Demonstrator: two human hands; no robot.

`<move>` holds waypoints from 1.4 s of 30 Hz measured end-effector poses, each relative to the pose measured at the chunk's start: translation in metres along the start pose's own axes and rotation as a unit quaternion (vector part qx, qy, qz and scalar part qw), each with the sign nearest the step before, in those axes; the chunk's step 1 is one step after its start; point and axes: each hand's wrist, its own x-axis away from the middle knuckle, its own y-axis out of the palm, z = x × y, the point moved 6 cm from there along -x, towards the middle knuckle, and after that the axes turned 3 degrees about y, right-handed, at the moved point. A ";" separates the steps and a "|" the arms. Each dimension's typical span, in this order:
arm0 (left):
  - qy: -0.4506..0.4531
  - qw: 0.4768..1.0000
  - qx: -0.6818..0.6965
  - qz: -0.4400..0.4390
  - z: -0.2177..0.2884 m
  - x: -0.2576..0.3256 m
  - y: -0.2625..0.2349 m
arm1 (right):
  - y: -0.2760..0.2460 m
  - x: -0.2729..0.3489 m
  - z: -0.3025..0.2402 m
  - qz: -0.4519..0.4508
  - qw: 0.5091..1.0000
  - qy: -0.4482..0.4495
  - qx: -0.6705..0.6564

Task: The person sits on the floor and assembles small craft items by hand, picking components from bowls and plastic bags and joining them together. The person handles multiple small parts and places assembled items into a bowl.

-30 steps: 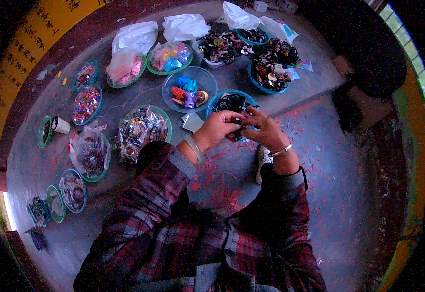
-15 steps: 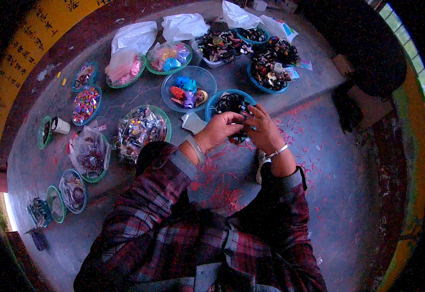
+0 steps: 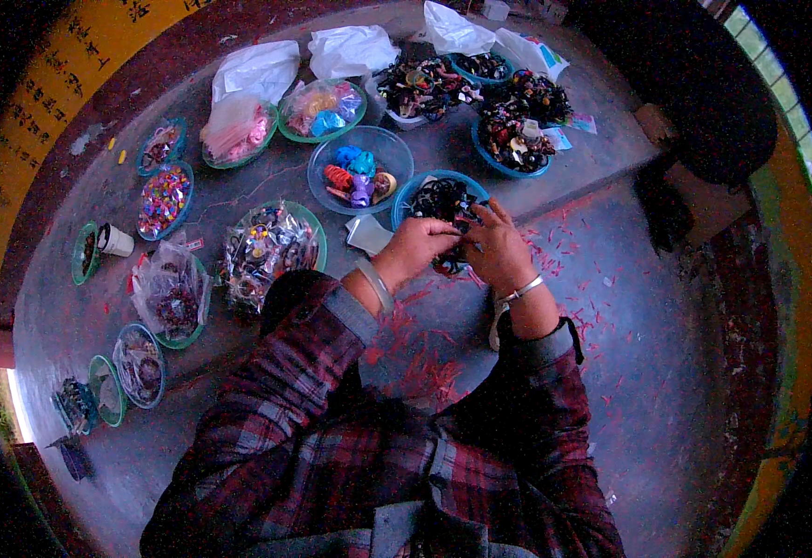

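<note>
Together, two hands by one bowl

A grey platform with a straight front edge carries round plastic bowls. Near its middle stands a clear bowl; just beside that, a blue bowl sits by the edge, partly hidden, and a white sheet lies close to both. Two green bowls stand farther back, near white plastic bags. Toward the left, a white cup is beside smaller bowls. Below the edge, thin red scraps litter the grey floor.
</note>
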 end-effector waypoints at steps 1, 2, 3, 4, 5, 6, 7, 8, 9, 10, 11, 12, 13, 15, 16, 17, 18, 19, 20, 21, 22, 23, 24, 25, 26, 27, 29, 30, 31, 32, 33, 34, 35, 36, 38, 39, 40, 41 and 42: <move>-0.012 1.000 0.000 -0.006 0.000 0.000 0.000 | 0.000 0.000 0.001 0.011 1.000 0.004 -0.002; -0.046 0.997 0.065 -0.007 -0.004 0.001 0.001 | 0.002 0.001 0.003 0.021 1.000 0.007 -0.003; -0.080 0.988 0.130 -0.007 -0.008 0.002 0.003 | 0.003 0.000 0.003 0.032 0.999 0.010 -0.006; -0.114 0.975 0.193 -0.006 -0.013 0.004 0.004 | 0.002 0.000 0.002 0.043 0.999 0.006 -0.014; -0.119 0.962 0.244 -0.001 -0.014 0.005 0.003 | 0.000 -0.001 0.000 0.054 0.998 0.002 -0.023; -0.123 0.948 0.295 0.003 -0.014 0.006 0.003 | -0.003 -0.002 -0.001 0.066 0.997 -0.002 -0.031; -0.128 0.930 0.344 0.008 -0.014 0.006 0.003 | -0.004 -0.001 0.005 0.095 0.993 0.029 -0.069; -0.119 0.920 0.372 0.021 -0.014 0.006 0.002 | -0.001 0.000 0.012 0.123 0.985 0.058 -0.108; -0.111 0.909 0.400 0.034 -0.012 0.005 0.003 | 0.002 0.002 0.019 0.151 0.974 0.089 -0.145; -0.103 0.897 0.427 0.047 -0.010 0.004 0.002 | 0.007 0.002 0.024 0.153 0.966 0.098 -0.184; -0.109 0.893 0.435 0.039 -0.009 0.004 0.002 | 0.011 0.000 0.030 0.154 0.957 0.108 -0.221; -0.114 0.889 0.442 0.032 -0.008 0.005 0.000 | 0.012 -0.001 0.032 0.155 0.946 0.116 -0.260; -0.120 0.885 0.448 0.024 -0.007 0.006 -0.001 | 0.016 -0.001 0.037 0.145 0.929 0.158 -0.302; -0.110 0.882 0.457 0.020 -0.005 0.006 -0.003 | 0.022 0.000 0.040 0.125 0.884 0.239 -0.381; -0.104 0.881 0.462 0.018 -0.003 0.006 -0.003 | 0.020 0.000 0.037 0.139 0.846 0.244 -0.453; -0.095 0.883 0.460 0.020 -0.002 0.006 -0.004 | 0.019 -0.001 0.034 0.153 0.801 0.248 -0.523; -0.086 0.885 0.458 0.021 0.002 0.007 -0.004 | 0.019 0.000 0.033 0.166 0.751 0.249 -0.588; -0.077 0.887 0.456 0.022 0.004 0.007 -0.005 | 0.023 0.000 0.035 0.139 0.744 0.254 -0.603; -0.072 0.885 0.460 0.019 0.004 0.007 -0.004 | 0.028 0.000 0.038 0.112 0.736 0.258 -0.616; -0.067 0.883 0.463 0.017 0.004 0.006 -0.004 | 0.031 0.001 0.039 0.085 0.727 0.261 -0.629; -0.062 0.882 0.467 0.015 0.004 0.006 -0.004 | 0.033 0.002 0.040 0.079 0.726 0.274 -0.626; -0.064 0.883 0.465 0.019 0.002 0.006 -0.004 | 0.034 0.003 0.041 0.073 0.725 0.286 -0.622; -0.066 0.883 0.463 0.022 0.001 0.005 -0.004 | 0.034 0.005 0.041 0.068 0.724 0.299 -0.618; -0.069 0.884 0.462 0.026 0.000 0.005 -0.004 | 0.033 0.006 0.040 0.069 0.721 0.313 -0.615; -0.068 0.882 0.465 0.028 -0.001 0.005 -0.004 | 0.031 0.007 0.038 0.070 0.718 0.327 -0.611; -0.068 0.880 0.469 0.032 -0.001 0.006 -0.004 | 0.028 0.007 0.036 0.069 0.715 0.340 -0.608; -0.071 0.877 0.473 0.039 -0.002 0.006 -0.005 | 0.022 0.006 0.029 0.076 0.713 0.320 -0.619; -0.074 0.876 0.474 0.040 0.001 0.006 -0.005 | 0.018 0.006 0.028 0.082 0.712 0.311 -0.624; -0.077 0.875 0.476 0.041 0.002 0.006 -0.004 | 0.021 0.007 0.031 0.087 0.705 0.313 -0.630; -0.075 0.871 0.484 0.042 0.003 0.005 -0.003 | 0.026 0.008 0.035 0.093 0.698 0.315 -0.636; -0.073 0.867 0.491 0.045 0.003 0.006 -0.003 | 0.029 0.007 0.037 0.096 0.691 0.316 -0.643; -0.070 0.862 0.499 0.049 0.003 0.006 -0.004 | 0.032 0.007 0.038 0.092 0.668 0.320 -0.665; -0.070 0.862 0.500 0.047 0.003 0.006 -0.004 | 0.034 0.007 0.038 0.088 0.645 0.324 -0.686; -0.069 0.861 0.502 0.045 0.003 0.006 -0.004 | 0.036 0.008 0.039 0.084 0.621 0.328 -0.706; -0.062 0.861 0.503 0.043 0.005 0.006 -0.004 | 0.036 0.007 0.039 0.086 0.622 0.322 -0.708; -0.055 0.862 0.502 0.043 0.006 0.005 -0.005 | 0.035 0.007 0.039 0.087 0.623 0.318 -0.709; -0.048 0.863 0.501 0.043 0.007 0.005 -0.005 | 0.035 0.007 0.039 0.090 0.626 0.318 -0.706; -0.054 0.861 0.503 0.048 0.006 0.005 -0.004 | 0.035 0.008 0.040 0.092 0.629 0.317 -0.703; -0.059 0.860 0.505 0.052 0.008 0.004 -0.003 | 0.034 0.009 0.040 0.097 0.632 0.317 -0.700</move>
